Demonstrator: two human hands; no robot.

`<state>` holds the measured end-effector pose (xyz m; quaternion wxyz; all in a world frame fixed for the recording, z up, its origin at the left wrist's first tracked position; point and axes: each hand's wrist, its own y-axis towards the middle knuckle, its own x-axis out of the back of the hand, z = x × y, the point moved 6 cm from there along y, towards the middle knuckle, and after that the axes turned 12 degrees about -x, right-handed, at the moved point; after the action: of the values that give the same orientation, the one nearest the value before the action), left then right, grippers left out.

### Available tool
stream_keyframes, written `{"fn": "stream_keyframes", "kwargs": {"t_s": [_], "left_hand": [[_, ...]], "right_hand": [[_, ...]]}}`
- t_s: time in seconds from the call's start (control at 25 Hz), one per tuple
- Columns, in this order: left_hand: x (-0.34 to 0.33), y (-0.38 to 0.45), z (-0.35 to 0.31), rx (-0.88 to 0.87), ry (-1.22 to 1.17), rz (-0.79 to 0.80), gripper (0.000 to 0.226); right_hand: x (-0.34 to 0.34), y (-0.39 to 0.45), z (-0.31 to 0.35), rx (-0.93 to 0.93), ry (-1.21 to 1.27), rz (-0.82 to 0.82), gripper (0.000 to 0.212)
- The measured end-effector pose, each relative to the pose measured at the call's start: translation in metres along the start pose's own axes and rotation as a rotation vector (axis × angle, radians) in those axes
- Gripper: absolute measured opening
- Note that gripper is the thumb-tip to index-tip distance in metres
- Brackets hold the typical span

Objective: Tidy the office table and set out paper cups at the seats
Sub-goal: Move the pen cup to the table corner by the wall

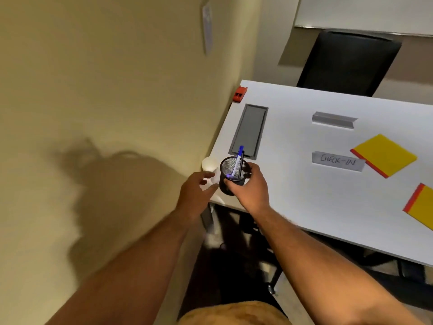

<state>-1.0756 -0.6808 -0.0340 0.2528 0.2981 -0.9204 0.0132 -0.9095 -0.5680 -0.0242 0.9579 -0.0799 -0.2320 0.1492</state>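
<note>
My right hand (251, 187) grips a black mesh pen holder (233, 174) at the near left corner of the white table (304, 195). A blue pen (237, 164) stands inside the holder. Just left of it is a stack of white paper cups (209, 165), leaning over the table's left edge. My left hand (195, 192) is at the cups with fingers curved toward them; the blur hides whether it holds them.
On the table lie a grey cable-tray lid (249, 130), a blank grey name strip (334, 119), a "CHECK-IN" strip (338, 161) and two yellow pads (386, 154) (423, 207). A red object (240, 94) sits at the far left corner. A black chair (346, 62) stands behind. A wall is close on the left.
</note>
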Motion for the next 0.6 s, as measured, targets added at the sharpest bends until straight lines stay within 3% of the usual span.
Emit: {"fn": "stream_keyframes", "kwargs": {"t_s": [0.16,0.24,0.44,0.6], "left_hand": [[0.003,0.065,0.023,0.045,0.071,0.051,0.019],[0.004,0.092,0.031,0.086,0.079,0.041,0.014],[-0.020,0.147,0.046,0.149,0.057,0.059,0.029],[-0.029,0.163,0.056,0.160,0.081,0.106,0.036]], "right_hand": [[-0.021,0.076,0.005,-0.011,-0.027,0.044,0.063],[-0.029,0.111,-0.003,-0.066,-0.037,0.044,0.054],[-0.066,0.193,-0.020,-0.143,-0.144,0.143,0.081],[-0.091,0.215,-0.031,-0.140,-0.189,0.209,0.086]]}}
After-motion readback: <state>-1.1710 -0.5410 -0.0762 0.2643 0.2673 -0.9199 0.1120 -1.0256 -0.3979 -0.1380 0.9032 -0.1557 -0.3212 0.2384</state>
